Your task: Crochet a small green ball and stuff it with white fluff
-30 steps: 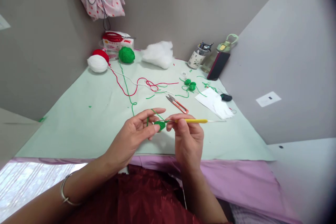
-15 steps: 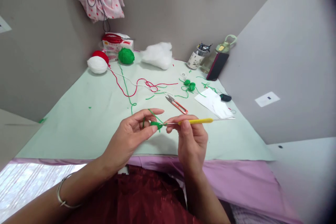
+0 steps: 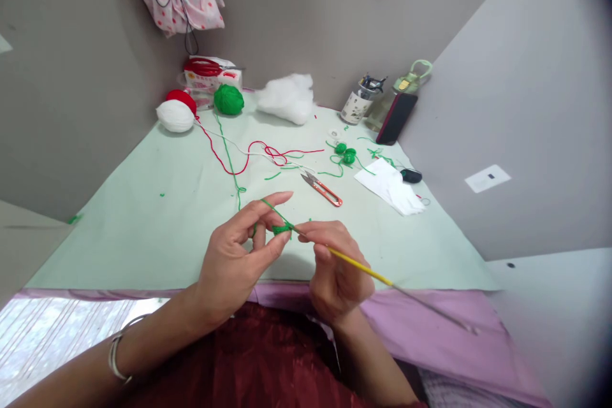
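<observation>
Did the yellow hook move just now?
Yes. The yellow hook in the right hand swung its tail down, away from the snips, toward the pink cloth.

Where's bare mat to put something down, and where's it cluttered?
Bare: left side of the mat, between white yarn ball and left hand; also the near right corner, between white cloth and right hand. Crowded: back edge and the middle around the snips, with loose strands.

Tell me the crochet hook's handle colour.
Crochet hook handle is yellow, its metal ends grey; head view.
</observation>
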Motion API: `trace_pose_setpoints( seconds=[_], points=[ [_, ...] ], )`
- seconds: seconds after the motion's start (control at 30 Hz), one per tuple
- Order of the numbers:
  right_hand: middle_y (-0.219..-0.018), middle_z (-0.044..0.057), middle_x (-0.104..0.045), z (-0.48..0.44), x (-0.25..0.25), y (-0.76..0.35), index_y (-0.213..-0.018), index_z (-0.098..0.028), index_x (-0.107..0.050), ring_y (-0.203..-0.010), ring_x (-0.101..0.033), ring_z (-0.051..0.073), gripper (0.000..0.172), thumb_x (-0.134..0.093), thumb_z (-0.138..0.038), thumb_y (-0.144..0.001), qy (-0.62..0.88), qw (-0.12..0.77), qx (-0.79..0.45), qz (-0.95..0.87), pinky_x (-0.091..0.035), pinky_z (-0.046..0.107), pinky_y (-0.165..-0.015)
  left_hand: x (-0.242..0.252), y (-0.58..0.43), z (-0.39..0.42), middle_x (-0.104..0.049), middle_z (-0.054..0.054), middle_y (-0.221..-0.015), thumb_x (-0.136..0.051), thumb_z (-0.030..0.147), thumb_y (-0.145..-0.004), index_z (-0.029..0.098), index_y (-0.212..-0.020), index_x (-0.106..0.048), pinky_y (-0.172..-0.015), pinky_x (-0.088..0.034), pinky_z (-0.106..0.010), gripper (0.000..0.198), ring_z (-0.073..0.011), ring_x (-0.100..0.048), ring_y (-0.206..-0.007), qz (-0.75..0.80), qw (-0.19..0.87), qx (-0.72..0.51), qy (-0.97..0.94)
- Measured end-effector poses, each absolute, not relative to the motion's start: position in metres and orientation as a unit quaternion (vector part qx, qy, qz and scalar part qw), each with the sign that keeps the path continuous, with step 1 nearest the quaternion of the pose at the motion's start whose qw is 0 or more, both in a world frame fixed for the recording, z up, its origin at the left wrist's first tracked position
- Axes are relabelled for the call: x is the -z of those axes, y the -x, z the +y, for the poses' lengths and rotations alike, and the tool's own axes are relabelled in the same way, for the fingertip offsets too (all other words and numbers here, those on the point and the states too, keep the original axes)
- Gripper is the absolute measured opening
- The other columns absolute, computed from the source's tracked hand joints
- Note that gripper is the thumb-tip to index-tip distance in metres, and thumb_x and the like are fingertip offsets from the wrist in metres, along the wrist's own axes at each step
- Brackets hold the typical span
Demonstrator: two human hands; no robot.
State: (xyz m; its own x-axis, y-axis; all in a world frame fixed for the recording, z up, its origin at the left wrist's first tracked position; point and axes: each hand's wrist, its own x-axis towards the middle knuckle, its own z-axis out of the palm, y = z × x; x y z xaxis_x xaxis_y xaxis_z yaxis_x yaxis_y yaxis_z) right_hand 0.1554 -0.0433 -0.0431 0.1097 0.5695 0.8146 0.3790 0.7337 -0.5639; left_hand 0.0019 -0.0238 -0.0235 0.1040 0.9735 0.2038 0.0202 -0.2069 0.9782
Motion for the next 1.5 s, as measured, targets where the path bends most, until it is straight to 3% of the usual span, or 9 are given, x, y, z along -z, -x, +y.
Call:
trace_pose_setpoints(
  seconds=[0.23,0.4,0.53,0.73,0.97,1.07,1.2,1.37,1.5],
  points=[
    [-0.092,0.005,-0.076,-0.040,0.046,-0.150,-0.110,-0.023,-0.071,-0.080,-0.072,0.017,0.021,-0.055,-0.012,-0.103,0.380,0.647,-0.062,-0.658,-0.062,0.033,-0.069,0.016,-0.005,-0.027,-0.074,0.001,-0.103,-0.079,0.014,-0.082,0.022,-0.088,-0.077,-0.052,-0.039,-0.021,0.011,-0.0041,-0.034,-0.053,0.427,0.484,-0.528,-0.552],
    [-0.110,0.010,-0.075,-0.042,0.059,-0.152,-0.122,-0.025,-0.075,-0.099,-0.074,0.021,0.032,-0.065,-0.008,-0.097,0.388,0.584,0.110,-0.705,-0.064,0.034,-0.075,0.014,-0.002,-0.021,-0.063,0.004,-0.084,-0.087,0.027,-0.083,0.032,-0.129,-0.075,-0.070,-0.048,-0.019,0.047,-0.0082,-0.054,-0.071,0.394,0.661,-0.472,-0.430],
    [-0.101,0.007,-0.076,-0.042,0.050,-0.158,-0.115,-0.026,-0.076,-0.088,-0.074,0.019,0.026,-0.060,-0.012,-0.101,0.399,0.625,-0.029,-0.670,-0.063,0.035,-0.073,0.014,0.006,-0.011,-0.063,0.002,-0.086,-0.089,0.030,-0.082,0.026,-0.131,-0.076,-0.075,-0.048,-0.018,0.052,-0.0089,-0.055,-0.076,0.349,0.777,-0.404,-0.333],
    [-0.085,0.003,-0.073,-0.038,0.035,-0.159,-0.097,-0.022,-0.076,-0.066,-0.066,0.014,0.018,-0.059,-0.024,-0.103,0.365,0.701,-0.318,-0.524,-0.058,0.031,-0.062,0.014,0.008,-0.010,-0.067,-0.001,-0.090,-0.087,0.029,-0.080,0.027,-0.120,-0.082,-0.074,-0.050,-0.023,0.040,-0.0137,-0.059,-0.079,0.352,0.737,-0.431,-0.384],
    [-0.096,0.004,-0.076,-0.042,0.044,-0.149,-0.113,-0.029,-0.079,-0.082,-0.070,0.016,0.027,-0.063,-0.011,-0.100,0.406,0.655,-0.144,-0.621,-0.060,0.032,-0.071,0.020,-0.001,-0.015,-0.067,0.001,-0.087,-0.089,0.030,-0.082,0.030,-0.121,-0.081,-0.081,-0.050,-0.023,0.040,-0.0129,-0.061,-0.083,0.359,0.680,-0.478,-0.425],
    [-0.106,0.008,-0.076,-0.044,0.047,-0.150,-0.124,-0.029,-0.077,-0.094,-0.073,0.020,0.037,-0.069,-0.007,-0.095,0.396,0.623,-0.004,-0.674,-0.061,0.034,-0.074,0.019,-0.002,-0.012,-0.066,0.003,-0.081,-0.089,0.030,-0.082,0.028,-0.123,-0.080,-0.075,-0.051,-0.021,0.042,-0.0075,-0.054,-0.067,0.327,0.756,-0.442,-0.355],
    [-0.091,0.004,-0.076,-0.042,0.039,-0.156,-0.112,-0.027,-0.079,-0.079,-0.071,0.018,0.025,-0.063,-0.012,-0.099,0.406,0.664,-0.120,-0.616,-0.060,0.034,-0.069,0.017,0.002,-0.006,-0.052,0.009,-0.064,-0.086,0.024,-0.083,0.022,-0.115,-0.084,-0.081,-0.054,-0.023,0.032,-0.0015,-0.023,-0.048,0.310,0.816,-0.396,-0.285],
    [-0.089,0.004,-0.076,-0.038,0.036,-0.157,-0.098,-0.024,-0.079,-0.070,-0.068,0.015,0.015,-0.065,-0.028,-0.101,0.398,0.677,-0.282,-0.551,-0.059,0.032,-0.063,0.017,0.003,-0.010,-0.071,0.000,-0.088,-0.087,0.025,-0.082,0.028,-0.115,-0.083,-0.087,-0.052,-0.024,0.033,-0.0102,-0.060,-0.079,0.320,0.760,-0.440,-0.355],
    [-0.090,0.004,-0.078,-0.035,0.040,-0.156,-0.098,-0.023,-0.079,-0.070,-0.069,0.014,0.015,-0.066,-0.030,-0.100,0.399,0.681,-0.331,-0.517,-0.060,0.030,-0.066,0.019,0.002,-0.015,-0.073,-0.001,-0.096,-0.084,0.031,-0.087,0.033,-0.119,-0.082,-0.077,-0.048,-0.023,0.032,-0.0149,-0.061,-0.090,0.348,0.709,-0.444,-0.424]
  ],
)
